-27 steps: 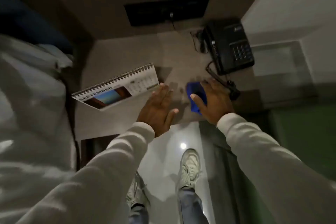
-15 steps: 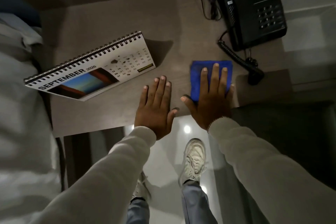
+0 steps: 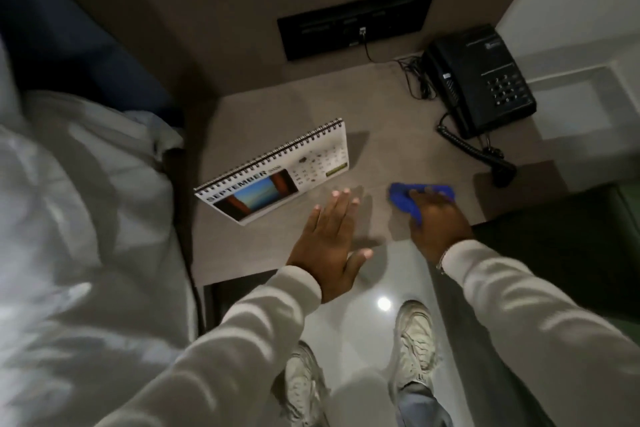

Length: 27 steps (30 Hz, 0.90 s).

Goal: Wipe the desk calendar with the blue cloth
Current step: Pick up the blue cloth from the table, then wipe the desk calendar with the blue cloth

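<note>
Items I log: spiral-bound September desk calendar, standing tilted at tabletop left. Left hand: flat, fingers spread, empty, just beside calendar. Right hand: clutching bunched blue cloth on tabletop. Black telephone, far right corner.

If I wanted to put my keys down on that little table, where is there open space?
The widest bare patch lies behind the desk calendar, between it and the wall panel, left of the telephone. The front edge is crowded: the left hand lies flat there, and the right hand bunches the blue cloth. The coiled cord takes the right side.
</note>
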{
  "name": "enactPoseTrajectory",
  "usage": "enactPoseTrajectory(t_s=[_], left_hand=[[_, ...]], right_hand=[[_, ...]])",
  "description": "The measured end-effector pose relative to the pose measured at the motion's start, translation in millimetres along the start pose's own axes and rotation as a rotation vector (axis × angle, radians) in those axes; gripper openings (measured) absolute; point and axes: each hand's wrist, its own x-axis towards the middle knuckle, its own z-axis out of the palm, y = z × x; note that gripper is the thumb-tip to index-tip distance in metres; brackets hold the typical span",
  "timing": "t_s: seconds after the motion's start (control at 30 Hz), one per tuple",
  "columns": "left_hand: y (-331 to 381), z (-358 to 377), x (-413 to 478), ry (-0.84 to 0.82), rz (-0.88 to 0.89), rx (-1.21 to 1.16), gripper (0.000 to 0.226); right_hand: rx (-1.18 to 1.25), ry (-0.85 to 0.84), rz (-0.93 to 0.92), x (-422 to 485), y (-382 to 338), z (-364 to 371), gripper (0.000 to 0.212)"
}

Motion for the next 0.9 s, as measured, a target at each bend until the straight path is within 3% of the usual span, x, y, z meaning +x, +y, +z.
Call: enactPoseTrajectory(t_s=[0.13,0.27,0.4,0.5,0.67,0.9], left_hand=[[-25,-51,-33,0.093,0.061,0.115,0.081],[-67,-98,-38,0.163,0.173,0.214,0.082],[-106,-125,-7,0.08,0.241,0.398,0.084],[-117,-132,25,0.012,0.379,0.481,0.084],[-132,-136,52,0.053,0.479,0.42,0.085],[-140,-146,62,-0.027,0.53,0.32,0.095]], right_hand=[[0.566,0.175,0.053,-32,-47,16,0.049],[0.971,0.338,0.056,-53,-92,46,0.047],[1.274,0.526,0.14,-47,-132,68,0.049],[1.35,0.654,0.118,-28,-156,73,0.05],[1.312,0.795,-0.011,0,-173,84,0.053],[1.188,0.828,-0.188,39,-194,89,0.057]])
